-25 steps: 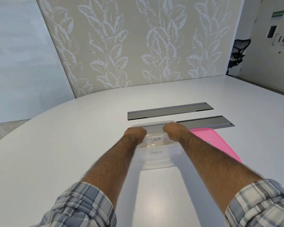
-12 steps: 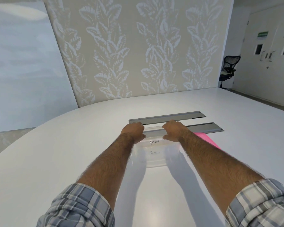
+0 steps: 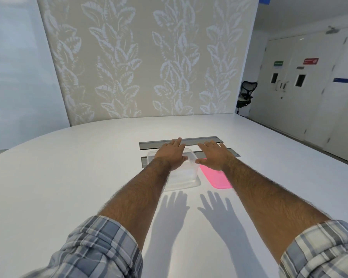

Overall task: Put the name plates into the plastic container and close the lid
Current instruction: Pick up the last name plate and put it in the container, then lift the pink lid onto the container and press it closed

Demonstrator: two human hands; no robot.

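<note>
Since the box (image 3: 184,178) sits uncovered on the worktop (image 3: 68,177), pink lid (image 3: 219,180) just beside it, and my left hand (image 3: 172,155) and right hand (image 3: 214,157) hover above, fingers (image 3: 211,144) spread, empty, I'd square the lid on, pressing corners evenly.

On the table (image 3: 68,177), the plastic container (image 3: 185,177), its lid (image 3: 213,177) just right of it.

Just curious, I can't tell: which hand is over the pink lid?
The right hand, fingers spread above the pink lid; the left hand is over the clear box instead.
</note>
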